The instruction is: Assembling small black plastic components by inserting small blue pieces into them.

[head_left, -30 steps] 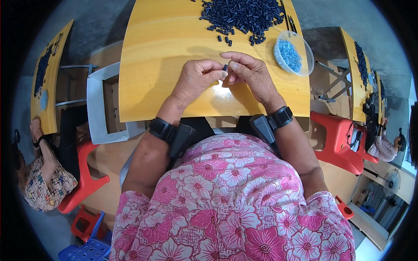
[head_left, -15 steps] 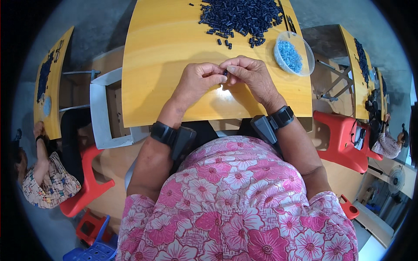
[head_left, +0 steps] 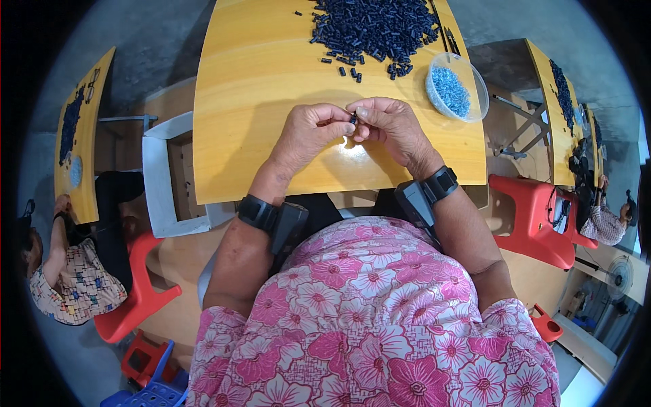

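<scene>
Over the near half of the yellow table point(head_left: 258, 74), my two hands meet fingertip to fingertip. Between them sits a small black cylindrical piece point(head_left: 353, 118), mostly covered by the fingers. My left hand point(head_left: 306, 136) pinches it between thumb and forefinger. My right hand point(head_left: 399, 132) closes on it from the other side, thumb on top and the other fingers curled below. Farther off lies a big heap of similar black pieces point(head_left: 373, 30), with a few loose ones at its near edge. A clear round bowl point(head_left: 482, 102) of tiny light-blue pieces stands to the right.
Thin dark tools point(head_left: 449, 41) lie beyond the bowl. Left of the table is a white open box point(head_left: 159, 183). Red stools point(head_left: 536, 224) stand on both sides. One person point(head_left: 74, 285) sits at a table on the left, another point(head_left: 607, 224) on the far right.
My hands stay together around the black piece. The fingers of my right hand have shifted and curled below it, so a little more of the piece shows. The whole view has tilted slightly.
</scene>
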Demonstrator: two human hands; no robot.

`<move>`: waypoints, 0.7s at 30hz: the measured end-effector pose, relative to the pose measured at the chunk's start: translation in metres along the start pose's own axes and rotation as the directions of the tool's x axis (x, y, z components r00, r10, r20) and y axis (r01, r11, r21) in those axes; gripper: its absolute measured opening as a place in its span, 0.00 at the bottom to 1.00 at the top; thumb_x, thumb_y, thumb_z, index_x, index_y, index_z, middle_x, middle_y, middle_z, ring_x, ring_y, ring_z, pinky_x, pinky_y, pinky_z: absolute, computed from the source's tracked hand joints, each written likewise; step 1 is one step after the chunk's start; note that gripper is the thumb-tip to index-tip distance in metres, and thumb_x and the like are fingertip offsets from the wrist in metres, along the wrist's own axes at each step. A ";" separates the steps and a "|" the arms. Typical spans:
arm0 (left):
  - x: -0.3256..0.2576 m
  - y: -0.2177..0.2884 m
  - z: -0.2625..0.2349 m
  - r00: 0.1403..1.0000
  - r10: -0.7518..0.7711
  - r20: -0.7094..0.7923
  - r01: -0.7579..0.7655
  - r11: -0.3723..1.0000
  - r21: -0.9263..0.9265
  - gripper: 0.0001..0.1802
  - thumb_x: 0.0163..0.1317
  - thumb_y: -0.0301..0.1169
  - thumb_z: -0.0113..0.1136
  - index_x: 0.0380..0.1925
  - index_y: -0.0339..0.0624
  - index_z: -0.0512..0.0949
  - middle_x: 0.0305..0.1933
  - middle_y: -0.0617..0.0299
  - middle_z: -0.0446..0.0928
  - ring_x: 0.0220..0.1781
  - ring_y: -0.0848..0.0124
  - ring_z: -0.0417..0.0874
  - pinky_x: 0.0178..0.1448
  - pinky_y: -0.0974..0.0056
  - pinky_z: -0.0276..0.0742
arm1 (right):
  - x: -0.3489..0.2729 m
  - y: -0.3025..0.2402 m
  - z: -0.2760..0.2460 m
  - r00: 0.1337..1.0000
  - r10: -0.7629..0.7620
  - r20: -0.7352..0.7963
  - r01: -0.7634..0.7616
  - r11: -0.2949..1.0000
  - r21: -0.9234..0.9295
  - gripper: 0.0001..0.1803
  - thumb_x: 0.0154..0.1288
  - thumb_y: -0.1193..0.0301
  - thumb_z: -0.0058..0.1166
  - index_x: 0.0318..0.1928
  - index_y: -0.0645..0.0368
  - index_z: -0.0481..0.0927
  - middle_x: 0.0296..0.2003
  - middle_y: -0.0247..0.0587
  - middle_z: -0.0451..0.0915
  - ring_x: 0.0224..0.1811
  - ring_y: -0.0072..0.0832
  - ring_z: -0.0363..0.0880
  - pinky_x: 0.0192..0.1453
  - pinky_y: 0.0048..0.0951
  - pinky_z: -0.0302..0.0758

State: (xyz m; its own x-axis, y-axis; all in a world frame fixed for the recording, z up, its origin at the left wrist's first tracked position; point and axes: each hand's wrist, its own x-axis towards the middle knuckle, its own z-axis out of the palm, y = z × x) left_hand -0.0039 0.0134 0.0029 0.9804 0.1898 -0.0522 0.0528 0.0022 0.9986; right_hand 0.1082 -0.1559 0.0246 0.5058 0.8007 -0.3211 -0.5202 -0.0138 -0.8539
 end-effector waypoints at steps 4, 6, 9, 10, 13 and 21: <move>0.000 0.002 0.000 1.000 -0.017 0.001 0.017 1.000 0.026 0.08 0.63 0.26 0.66 0.40 0.32 0.85 0.34 0.61 0.86 0.38 0.77 0.84 0.44 0.71 0.81 | 0.000 -0.001 -0.001 1.000 0.022 -0.003 -0.022 1.000 0.017 0.14 0.73 0.70 0.56 0.51 0.68 0.81 0.30 0.37 0.82 0.33 0.25 0.82 0.46 0.30 0.83; 0.000 0.004 0.000 1.000 -0.017 -0.003 0.017 0.999 0.029 0.08 0.63 0.26 0.66 0.40 0.32 0.85 0.34 0.62 0.85 0.38 0.77 0.84 0.44 0.71 0.81 | 0.000 -0.001 0.001 1.000 0.022 -0.010 -0.022 1.000 0.016 0.14 0.73 0.70 0.56 0.51 0.68 0.82 0.30 0.37 0.82 0.33 0.25 0.82 0.46 0.30 0.83; 0.000 0.004 0.000 1.000 -0.014 -0.006 0.014 0.999 0.040 0.08 0.63 0.26 0.66 0.39 0.32 0.85 0.34 0.62 0.86 0.37 0.77 0.84 0.44 0.71 0.81 | 0.000 -0.001 0.001 1.000 0.025 -0.017 -0.025 1.000 0.008 0.14 0.73 0.70 0.55 0.51 0.67 0.82 0.30 0.37 0.82 0.33 0.24 0.82 0.46 0.30 0.83; 0.000 0.003 0.000 1.000 -0.010 -0.006 0.010 0.999 0.049 0.08 0.63 0.27 0.66 0.39 0.32 0.85 0.34 0.62 0.86 0.37 0.78 0.84 0.44 0.71 0.81 | 0.001 0.000 0.001 0.999 0.028 -0.017 -0.028 1.000 0.000 0.13 0.73 0.70 0.55 0.51 0.67 0.82 0.30 0.37 0.82 0.33 0.24 0.82 0.46 0.30 0.83; -0.001 0.004 0.002 1.000 -0.009 -0.011 0.010 1.000 0.029 0.09 0.63 0.27 0.66 0.39 0.32 0.86 0.33 0.62 0.86 0.37 0.78 0.84 0.44 0.71 0.81 | 0.000 -0.001 0.001 1.000 0.022 -0.016 -0.023 1.000 -0.019 0.12 0.76 0.73 0.51 0.49 0.70 0.81 0.35 0.39 0.83 0.33 0.22 0.80 0.45 0.28 0.83; -0.001 0.003 0.003 1.000 0.002 -0.021 -0.001 1.000 0.031 0.08 0.64 0.26 0.65 0.38 0.32 0.86 0.32 0.61 0.86 0.36 0.78 0.84 0.43 0.71 0.80 | 0.002 -0.001 0.000 1.000 0.021 -0.001 -0.021 0.997 -0.072 0.12 0.76 0.72 0.51 0.48 0.70 0.81 0.36 0.38 0.83 0.35 0.22 0.80 0.46 0.27 0.83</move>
State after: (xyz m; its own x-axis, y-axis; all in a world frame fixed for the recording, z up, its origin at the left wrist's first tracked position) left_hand -0.0042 0.0100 0.0060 0.9764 0.2103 -0.0500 0.0572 -0.0281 0.9980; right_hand 0.1097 -0.1548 0.0248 0.4955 0.7997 -0.3390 -0.4798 -0.0732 -0.8743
